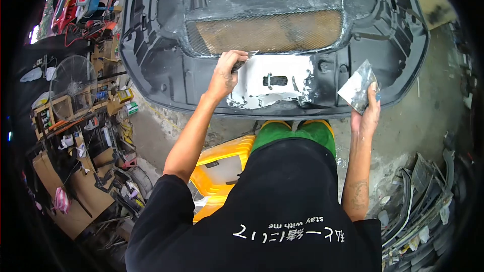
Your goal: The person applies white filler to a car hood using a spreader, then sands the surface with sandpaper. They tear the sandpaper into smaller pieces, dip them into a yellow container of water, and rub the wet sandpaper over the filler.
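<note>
A black car hood (176, 75) lies in front of me, its inner ribs and a mesh vent (267, 32) in view. White filler (252, 83) coats the panel below the mesh, with uneven edges around a rectangular slot (275, 80). My left hand (224, 78) grips a thin flat spreader (246, 59) at the upper left of that white area, just under the mesh. Over the hood's right front edge, my right hand (368, 111) is closed on a flat square plate (361, 86) with white and grey smears.
A yellow plastic frame (222, 166) stands by my legs on the concrete floor. To the left are a round fan guard (73, 88), cardboard (85, 196) and cluttered tools. Stacked trim parts (418, 206) lie at the lower right.
</note>
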Tool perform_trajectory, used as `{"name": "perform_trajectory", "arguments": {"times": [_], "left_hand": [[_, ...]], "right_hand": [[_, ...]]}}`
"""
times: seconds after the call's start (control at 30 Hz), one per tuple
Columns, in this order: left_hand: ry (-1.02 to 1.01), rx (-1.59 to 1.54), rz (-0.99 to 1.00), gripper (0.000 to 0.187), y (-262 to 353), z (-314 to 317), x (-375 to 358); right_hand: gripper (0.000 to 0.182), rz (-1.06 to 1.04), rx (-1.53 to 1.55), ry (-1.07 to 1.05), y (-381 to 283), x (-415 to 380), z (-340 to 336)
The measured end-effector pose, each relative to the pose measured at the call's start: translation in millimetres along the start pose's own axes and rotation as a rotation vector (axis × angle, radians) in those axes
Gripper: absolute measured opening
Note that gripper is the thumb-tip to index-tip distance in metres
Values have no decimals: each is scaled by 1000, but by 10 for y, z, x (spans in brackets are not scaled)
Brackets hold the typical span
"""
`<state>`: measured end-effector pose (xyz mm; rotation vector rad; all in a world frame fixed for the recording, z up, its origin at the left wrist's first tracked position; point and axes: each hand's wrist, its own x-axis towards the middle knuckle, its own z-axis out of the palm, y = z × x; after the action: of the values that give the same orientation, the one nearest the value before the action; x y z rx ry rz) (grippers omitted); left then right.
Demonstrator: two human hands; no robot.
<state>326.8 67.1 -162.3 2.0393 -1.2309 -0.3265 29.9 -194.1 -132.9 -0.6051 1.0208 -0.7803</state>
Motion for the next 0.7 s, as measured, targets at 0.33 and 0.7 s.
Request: {"name": "perform_trajectory", "arguments": {"times": [0.33,0.7], "left_hand": [[-522,325,512,34,-78,339,502],[-842,405,733,35,-313,73,704]], "right_hand": [[38,35,7,10,6,38,-30],[35,6,30,117,37,13,-250]]}}
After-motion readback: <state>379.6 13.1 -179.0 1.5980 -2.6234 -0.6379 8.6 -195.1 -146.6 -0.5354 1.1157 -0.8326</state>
